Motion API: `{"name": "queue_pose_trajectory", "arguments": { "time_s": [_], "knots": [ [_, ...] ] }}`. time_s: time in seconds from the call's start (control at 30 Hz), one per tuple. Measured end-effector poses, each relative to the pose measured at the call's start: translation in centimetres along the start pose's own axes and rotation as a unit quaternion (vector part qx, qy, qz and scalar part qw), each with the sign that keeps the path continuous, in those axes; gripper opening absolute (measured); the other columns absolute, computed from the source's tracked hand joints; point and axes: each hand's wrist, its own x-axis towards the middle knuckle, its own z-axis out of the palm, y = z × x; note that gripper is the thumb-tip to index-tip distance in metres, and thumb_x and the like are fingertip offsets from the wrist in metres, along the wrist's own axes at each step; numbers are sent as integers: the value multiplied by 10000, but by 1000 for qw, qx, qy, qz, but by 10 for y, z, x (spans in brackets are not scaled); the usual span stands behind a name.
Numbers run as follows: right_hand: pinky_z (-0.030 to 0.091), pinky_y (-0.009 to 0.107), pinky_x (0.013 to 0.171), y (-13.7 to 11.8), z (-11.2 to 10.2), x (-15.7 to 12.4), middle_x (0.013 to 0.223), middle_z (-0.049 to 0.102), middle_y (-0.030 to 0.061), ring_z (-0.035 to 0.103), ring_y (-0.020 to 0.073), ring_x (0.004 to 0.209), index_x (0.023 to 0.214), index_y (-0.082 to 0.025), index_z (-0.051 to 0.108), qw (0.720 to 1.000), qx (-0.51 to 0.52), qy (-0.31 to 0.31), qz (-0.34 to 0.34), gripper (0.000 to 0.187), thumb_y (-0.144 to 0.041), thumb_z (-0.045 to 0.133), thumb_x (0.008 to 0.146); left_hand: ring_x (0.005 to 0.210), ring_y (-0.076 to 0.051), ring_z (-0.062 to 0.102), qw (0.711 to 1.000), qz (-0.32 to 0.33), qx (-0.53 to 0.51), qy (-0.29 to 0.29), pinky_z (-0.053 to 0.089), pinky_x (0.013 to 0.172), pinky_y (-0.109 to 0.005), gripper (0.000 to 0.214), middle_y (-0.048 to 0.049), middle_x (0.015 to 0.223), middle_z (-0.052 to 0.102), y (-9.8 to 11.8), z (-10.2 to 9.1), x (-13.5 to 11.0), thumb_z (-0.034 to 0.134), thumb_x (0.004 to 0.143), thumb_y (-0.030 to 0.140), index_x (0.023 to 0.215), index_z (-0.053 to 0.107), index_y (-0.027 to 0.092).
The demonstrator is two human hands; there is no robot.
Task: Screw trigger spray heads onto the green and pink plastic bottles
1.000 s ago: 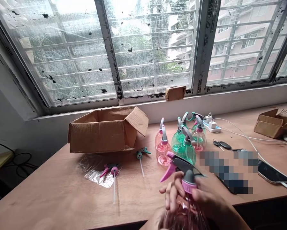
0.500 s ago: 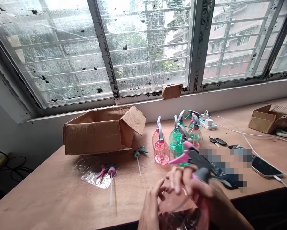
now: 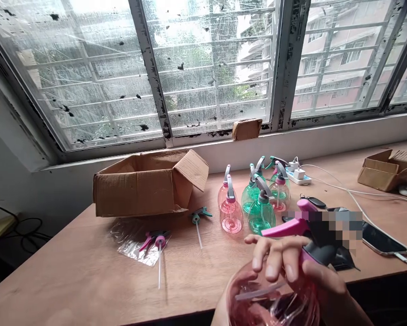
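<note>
A pink clear spray bottle point(image 3: 274, 301) is tilted low in front of me, its white dip tube showing inside. Its grey head with a pink trigger point(image 3: 284, 226) points left. My right hand point(image 3: 291, 262) is closed over the bottle's neck and collar, fingers curled down on the front. Only a sliver of my left hand point(image 3: 219, 315) shows at the bottom edge, against the bottle's lower left side; its fingers are hidden.
On the wooden table point(image 3: 88, 280) stand several finished pink bottles point(image 3: 230, 215) and green bottles point(image 3: 261, 215). An open cardboard box point(image 3: 145, 188) lies at the left. Loose spray heads point(image 3: 199, 217) point(image 3: 158, 241), a plastic bag point(image 3: 128, 235), keys point(image 3: 313, 201), phone point(image 3: 380, 240), power strip point(image 3: 298, 175) and a small box point(image 3: 386, 171) lie around.
The bottle has tipped over and swung right, its trigger now level and pointing left. My left hand has dropped from the bottle's front to the bottom edge of view.
</note>
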Motion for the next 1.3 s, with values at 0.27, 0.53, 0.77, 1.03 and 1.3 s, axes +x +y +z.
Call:
{"name": "queue_pose_trajectory", "arguments": {
  "time_s": [0.27, 0.53, 0.77, 1.03, 1.3],
  "knots": [
    [297, 601, 1298, 1, 15, -2, 980, 827, 45, 678, 365, 1224, 722, -301, 743, 990, 73, 101, 59, 314, -532, 727, 934, 1079, -372, 767, 994, 2, -9, 107, 669, 845, -488, 900, -133, 1487, 642, -9, -8, -9, 632, 812, 881, 1536, 505, 362],
    [540, 582, 1126, 19, 14, 12, 1009, 854, 60, 769, 373, 1151, 828, -289, 806, 977, 157, 117, 83, 302, -565, 745, 935, 1269, -398, 653, 932, 161, 216, 242, 570, 1055, -530, 1146, -186, 1584, 519, -21, -1, -14, 939, 656, 686, 1530, 285, 336],
    [463, 534, 1223, 0, 32, 12, 1481, 699, 121, 594, 388, 1438, 1404, -306, 698, 991, -8, 67, 119, 690, -651, 855, 827, 1449, -389, 558, 914, 273, 171, 247, 506, 1190, -528, 1008, -178, 1583, 496, -8, -3, -5, 819, 814, 703, 1531, 205, 348],
    [506, 615, 1164, -2, 6, 14, 1469, 674, 144, 630, 424, 1365, 1478, -302, 589, 943, -283, 85, 155, 830, -619, 896, 775, 1516, -450, 485, 928, 113, 313, 167, 412, 1255, -643, 1197, -223, 1630, 491, 3, -35, -3, 963, 683, 595, 1626, 313, 248],
    [495, 618, 1169, 29, -40, 28, 1432, 706, 209, 634, 478, 1364, 1426, -189, 654, 851, -506, 72, 122, 768, -614, 842, 814, 1356, -337, 652, 905, 79, 387, 156, 526, 1157, -547, 607, -159, 1494, 662, 18, -50, -3, 688, 979, 422, 1531, 491, 261]
  ]
}}
